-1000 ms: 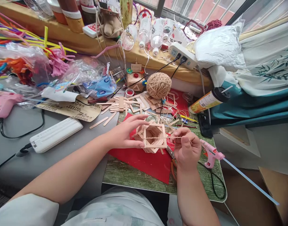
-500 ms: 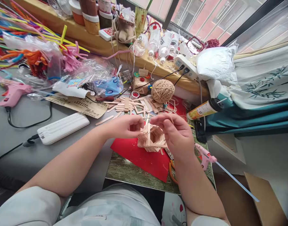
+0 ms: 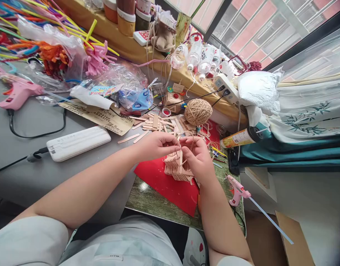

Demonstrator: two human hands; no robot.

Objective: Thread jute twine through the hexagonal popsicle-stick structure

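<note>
Head view: I have the stick box (image 3: pixel 173 168) in the middle of the desk (image 3: pixel 150 202), just below the two hands and over the red sheet (image 3: pixel 165 188). Its stacked layers face left and toward the wearer, their lower edge sloping down to the right, and one pale stick stands across the front, running nearly up and down as I see it. The hands cover its top, so I cannot tell where the opening points or which way its long axis runs.

The twine (image 3: pixel 179 139) is a thin strand between the fingertips, too small and too covered for me to trace its line.

I see the left hand (image 3: pixel 160 145) come in from the lower left, forearm slanting up to the right, thumb below and fingers curled above, clamped on the twine. The right hand (image 3: pixel 199 153) leans in from the lower right on a steep forearm, its thumb and fingers also pinched on the strand, tips close to the left hand's. Its palm side overlaps the box's right part.

Beyond the hands I find loose sticks (image 3: pixel 155 122) and a ball of twine (image 3: pixel 198 112); a pink glue gun (image 3: pixel 237 192) lies right of the right forearm.
</note>
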